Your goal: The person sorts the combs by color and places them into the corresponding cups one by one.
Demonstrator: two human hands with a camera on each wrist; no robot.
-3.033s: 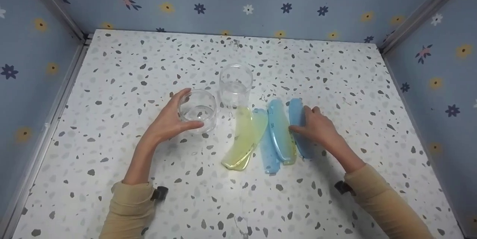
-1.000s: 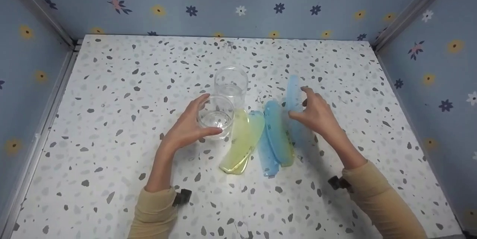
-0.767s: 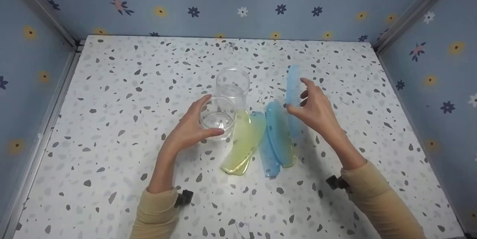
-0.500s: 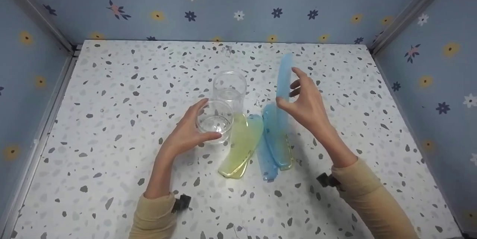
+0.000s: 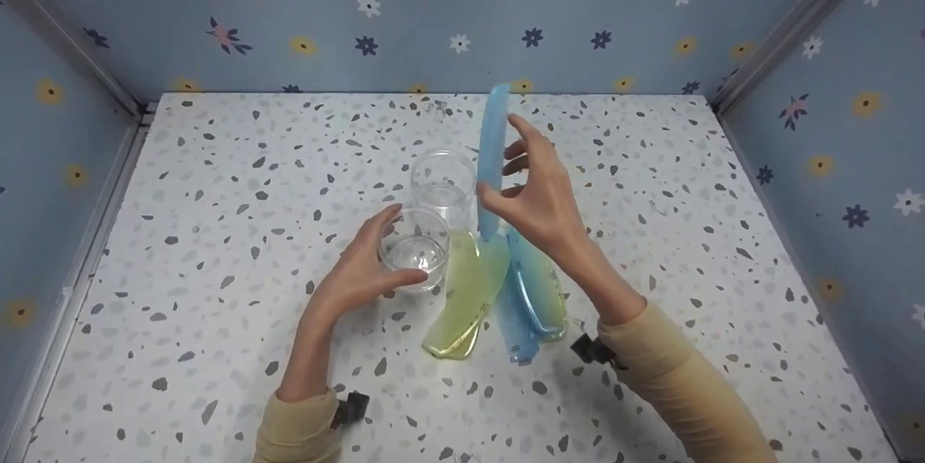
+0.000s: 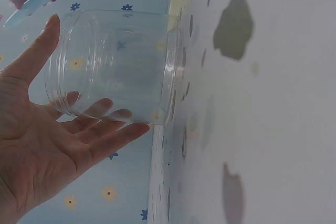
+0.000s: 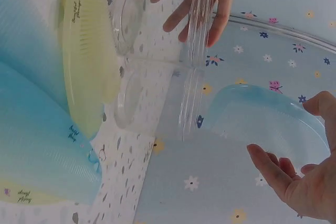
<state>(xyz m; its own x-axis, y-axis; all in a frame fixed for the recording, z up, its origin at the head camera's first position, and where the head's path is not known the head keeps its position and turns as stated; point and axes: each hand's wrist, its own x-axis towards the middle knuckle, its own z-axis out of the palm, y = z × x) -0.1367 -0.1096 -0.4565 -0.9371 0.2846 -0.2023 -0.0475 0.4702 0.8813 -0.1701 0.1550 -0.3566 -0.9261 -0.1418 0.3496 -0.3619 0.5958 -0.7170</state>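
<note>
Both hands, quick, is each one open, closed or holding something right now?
Left hand: holding a clear jar.
Right hand: holding a blue comb.

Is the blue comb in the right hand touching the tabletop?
Apart. The right wrist view shows the blue comb held higher than the standing clear jars, with a plain gap between it and the tabletop.

The head view looks forward and down from farthest off, over the table [image 5: 217, 290] to the back wall [image 5: 311, 8]. The left wrist view, turned sideways, looks low and close at a jar [image 6: 121, 69]. The right wrist view, also sideways and close, faces a comb [image 7: 257, 111]. Both wrist views share that jar and comb.
</note>
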